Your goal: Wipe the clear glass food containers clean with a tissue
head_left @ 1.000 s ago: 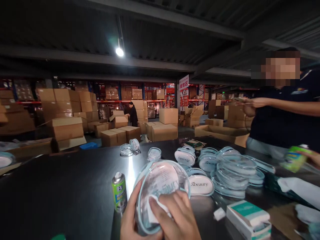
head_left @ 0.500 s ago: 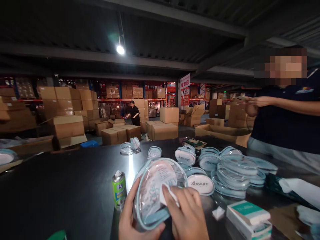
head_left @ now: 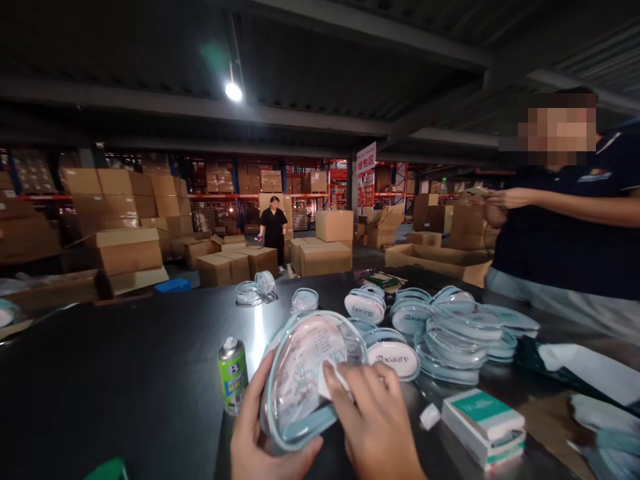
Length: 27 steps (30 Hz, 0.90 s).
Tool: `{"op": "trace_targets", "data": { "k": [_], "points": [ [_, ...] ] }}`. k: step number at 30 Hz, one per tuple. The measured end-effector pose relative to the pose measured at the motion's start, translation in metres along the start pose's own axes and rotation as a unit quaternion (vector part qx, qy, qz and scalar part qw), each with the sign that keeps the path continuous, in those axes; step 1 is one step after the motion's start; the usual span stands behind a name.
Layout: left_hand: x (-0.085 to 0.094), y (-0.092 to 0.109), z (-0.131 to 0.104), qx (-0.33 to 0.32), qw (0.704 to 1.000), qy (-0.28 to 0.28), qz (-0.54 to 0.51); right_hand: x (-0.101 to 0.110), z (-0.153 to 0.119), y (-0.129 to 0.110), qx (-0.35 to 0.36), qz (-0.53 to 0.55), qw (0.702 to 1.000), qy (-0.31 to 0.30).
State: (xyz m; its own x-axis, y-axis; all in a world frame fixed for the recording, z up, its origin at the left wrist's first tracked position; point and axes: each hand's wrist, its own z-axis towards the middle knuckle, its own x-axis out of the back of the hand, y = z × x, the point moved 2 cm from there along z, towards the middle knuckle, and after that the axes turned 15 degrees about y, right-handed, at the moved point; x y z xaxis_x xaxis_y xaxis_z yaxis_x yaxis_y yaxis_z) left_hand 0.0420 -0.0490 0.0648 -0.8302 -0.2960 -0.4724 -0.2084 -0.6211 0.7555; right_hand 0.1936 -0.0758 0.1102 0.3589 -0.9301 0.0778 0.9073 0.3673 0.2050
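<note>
My left hand (head_left: pixel 265 420) grips a clear plastic cosmetic pouch (head_left: pixel 305 360) with pale blue edging by its left side and bottom, tilted up toward me over the dark table. Pinched in the fingers of my right hand (head_left: pixel 375 407) is a small white wipe (head_left: pixel 327 385), pressed against the pouch's clear face. Printed lettering on that face is partly covered by my fingers. Just left of the pouch a green spray can (head_left: pixel 233 377) stands upright. Behind my right hand lies another pouch with a white "beauty" label (head_left: pixel 395 360).
Several similar pouches (head_left: pixel 455 340) are piled at the right. A white and green box (head_left: pixel 483 427) and a crumpled white scrap (head_left: pixel 429 417) lie nearer. A co-worker (head_left: pixel 565 220) stands across the table at right; another person (head_left: pixel 273 230) stands among cartons (head_left: pixel 325 257).
The wipe stays on the pouch's face with only a slight shift of my hands. My view has turned a little to the right. The far person has straightened up.
</note>
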Motion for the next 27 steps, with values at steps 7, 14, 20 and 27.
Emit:
{"op": "trace_targets", "data": {
  "k": [7,14,20,27],
  "points": [
    [0.0007,-0.0003,0.0001,0.015,1.000,-0.002,-0.006,-0.0001,-0.0021,-0.0006,0.000,-0.012,1.000,0.003],
    [0.0017,-0.0012,0.0000,0.033,0.999,-0.002,-0.013,0.0002,0.0004,-0.0044,0.010,-0.020,1.000,-0.011],
    [0.0012,-0.0019,-0.0008,0.050,0.998,-0.009,-0.023,0.0018,0.0013,0.0019,0.029,-0.017,0.999,-0.033],
    [0.0035,0.0017,0.0022,0.054,0.999,0.009,-0.002,0.0031,0.0003,0.0007,0.041,0.023,0.998,-0.030]
  ]
}}
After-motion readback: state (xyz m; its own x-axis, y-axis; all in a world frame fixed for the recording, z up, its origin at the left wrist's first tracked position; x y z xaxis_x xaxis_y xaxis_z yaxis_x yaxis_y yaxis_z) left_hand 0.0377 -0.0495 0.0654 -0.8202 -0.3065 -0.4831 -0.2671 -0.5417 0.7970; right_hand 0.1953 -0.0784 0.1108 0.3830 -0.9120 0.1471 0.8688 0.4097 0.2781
